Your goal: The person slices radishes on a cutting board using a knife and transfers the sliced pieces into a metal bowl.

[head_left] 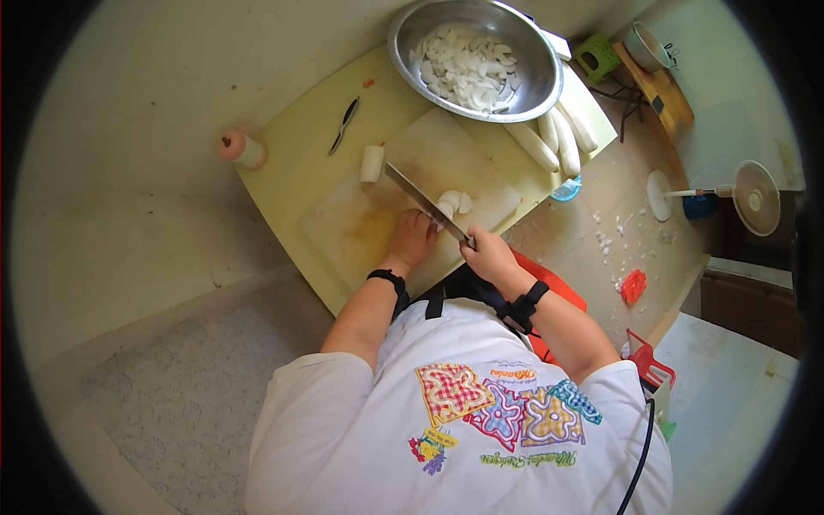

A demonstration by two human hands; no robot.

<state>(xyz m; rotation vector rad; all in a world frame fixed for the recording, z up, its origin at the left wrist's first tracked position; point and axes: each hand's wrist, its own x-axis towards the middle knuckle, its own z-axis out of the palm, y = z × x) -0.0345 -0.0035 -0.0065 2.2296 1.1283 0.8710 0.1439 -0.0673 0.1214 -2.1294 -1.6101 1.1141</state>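
Observation:
My right hand [491, 255] is wrapped round the handle of a large knife [421, 199], whose blade points up and left across the cutting board [343, 232]. Close against the blade's left side is my left hand [414, 237], its fingers bent and pressed together; what they hold is mostly hidden. White slices [453, 203] lie on the board just right of the blade. A short white vegetable piece [372, 164] stands near the board's upper left edge.
A metal bowl [475, 60] of white slices is at the table's far side, beside several long white vegetables [568, 142]. A peeler [344, 126] lies at the left, near a pink-capped bottle [243, 149]. A fan [757, 198] and red bag [633, 287] are right.

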